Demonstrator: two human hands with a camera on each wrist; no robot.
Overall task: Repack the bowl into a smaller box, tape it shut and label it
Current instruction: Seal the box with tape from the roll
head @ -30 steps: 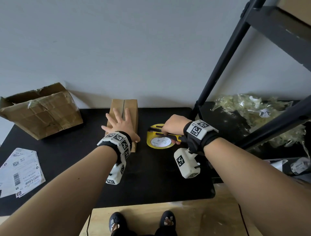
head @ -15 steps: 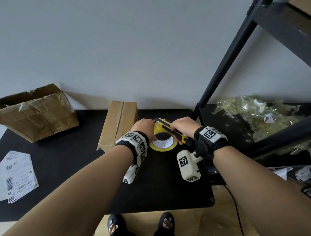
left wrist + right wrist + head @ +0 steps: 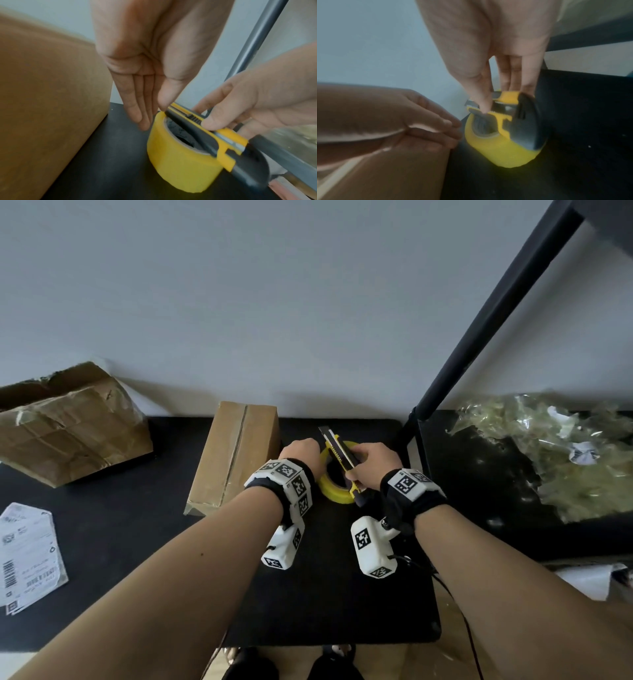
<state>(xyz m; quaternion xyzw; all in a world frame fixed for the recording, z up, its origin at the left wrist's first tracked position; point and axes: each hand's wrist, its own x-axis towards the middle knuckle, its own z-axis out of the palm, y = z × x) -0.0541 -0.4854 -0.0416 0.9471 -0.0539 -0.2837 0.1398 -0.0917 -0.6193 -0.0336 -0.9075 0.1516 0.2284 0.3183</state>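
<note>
A small closed cardboard box [image 3: 236,453] lies on the black table [image 3: 325,594], its seam facing up. To its right sits a yellow tape roll [image 3: 330,491]. My right hand [image 3: 371,465] grips a yellow-and-black utility knife [image 3: 342,455] across the top of the roll, blade end pointing away. My left hand [image 3: 298,451] is between box and roll. In the left wrist view its fingers [image 3: 139,115] hang straight beside the roll [image 3: 180,169] and the thumb touches the knife [image 3: 205,132] at the rim. The bowl is not visible.
A larger torn cardboard box [image 3: 68,422] sits at the back left. Printed labels [image 3: 27,553] lie at the table's left edge. A black shelf post [image 3: 496,309] rises right of the roll, with crumpled clear plastic wrap [image 3: 561,453] on the shelf beyond it.
My left hand left the top of the small box and moved right to the tape roll. My right hand turned the knife so that its blade end points away.
</note>
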